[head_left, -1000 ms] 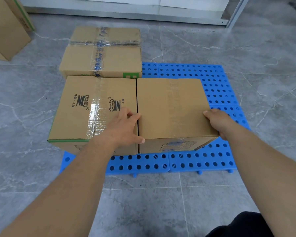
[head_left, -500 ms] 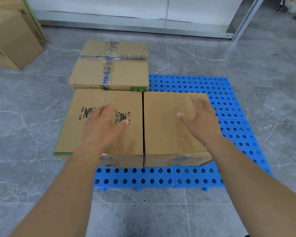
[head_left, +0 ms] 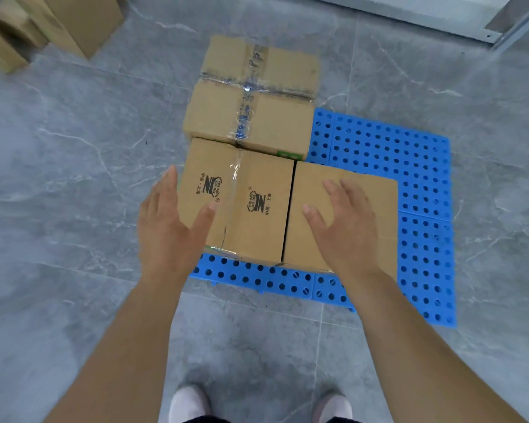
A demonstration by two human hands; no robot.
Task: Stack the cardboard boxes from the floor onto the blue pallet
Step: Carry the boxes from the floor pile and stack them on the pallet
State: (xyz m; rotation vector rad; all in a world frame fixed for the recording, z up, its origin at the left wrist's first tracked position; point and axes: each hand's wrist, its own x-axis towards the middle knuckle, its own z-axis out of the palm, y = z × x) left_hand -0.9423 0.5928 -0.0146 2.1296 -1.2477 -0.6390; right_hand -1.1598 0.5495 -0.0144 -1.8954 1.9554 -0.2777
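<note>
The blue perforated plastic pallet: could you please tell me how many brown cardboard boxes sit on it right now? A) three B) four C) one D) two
A: three brown cardboard boxes rest on the blue perforated plastic pallet: the cross-taped box at the back, the printed box at front left and the plain box beside it, while both open hands hover above.

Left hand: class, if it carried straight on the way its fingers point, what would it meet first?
Probably nothing on the pallet: the left hand points along the printed box's left side, toward bare floor. Its height is unclear.
</note>
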